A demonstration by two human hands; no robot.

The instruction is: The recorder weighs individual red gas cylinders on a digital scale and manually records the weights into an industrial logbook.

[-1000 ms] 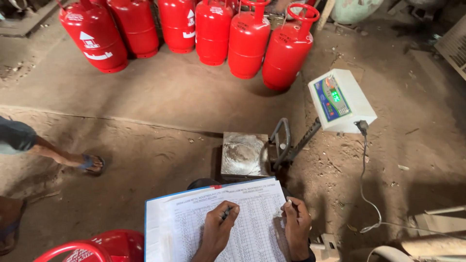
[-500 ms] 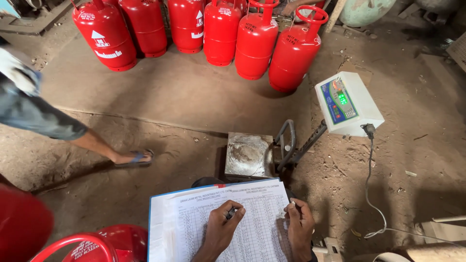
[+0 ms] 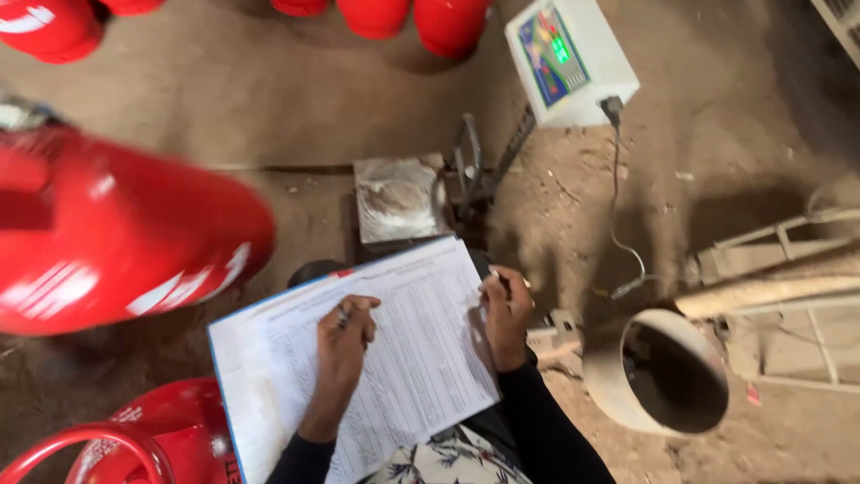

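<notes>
Ruled paper sheet [image 3: 421,358] under both hands [image 3: 345,345].

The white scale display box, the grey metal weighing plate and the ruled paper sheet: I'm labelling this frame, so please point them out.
White scale display box [image 3: 573,63]: head view, its sloped front face.
Grey metal weighing plate [image 3: 397,198]: head view, plate's top middle.
Ruled paper sheet [image 3: 421,358]: head view, bare area between the hands.

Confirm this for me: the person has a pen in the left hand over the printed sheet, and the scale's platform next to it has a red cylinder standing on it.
Not quite. The head view shows the left hand with a pen over the printed sheet, but the scale's platform is bare. The red cylinder is off to its left, blurred.
</notes>
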